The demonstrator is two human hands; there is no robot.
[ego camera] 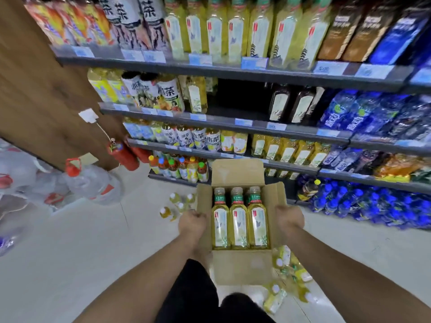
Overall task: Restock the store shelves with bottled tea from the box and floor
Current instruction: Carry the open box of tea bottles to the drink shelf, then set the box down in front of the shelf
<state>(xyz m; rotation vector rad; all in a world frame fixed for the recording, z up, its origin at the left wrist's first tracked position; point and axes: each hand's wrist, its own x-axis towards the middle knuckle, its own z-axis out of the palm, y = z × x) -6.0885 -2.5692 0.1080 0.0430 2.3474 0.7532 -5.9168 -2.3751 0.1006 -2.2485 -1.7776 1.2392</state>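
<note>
A person's left hand (192, 223) and right hand (289, 219) grip the sides of an open cardboard box (242, 268) holding three tea bottles (239, 226) before stocked shelves (233, 72), loose bottles (285, 273) on the floor (93, 241).

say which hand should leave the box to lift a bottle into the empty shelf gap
Right hand, probably: both grip the box, but the left hand and forearm lie along its side for support, and the shelf gap opens slightly rightward.
</note>
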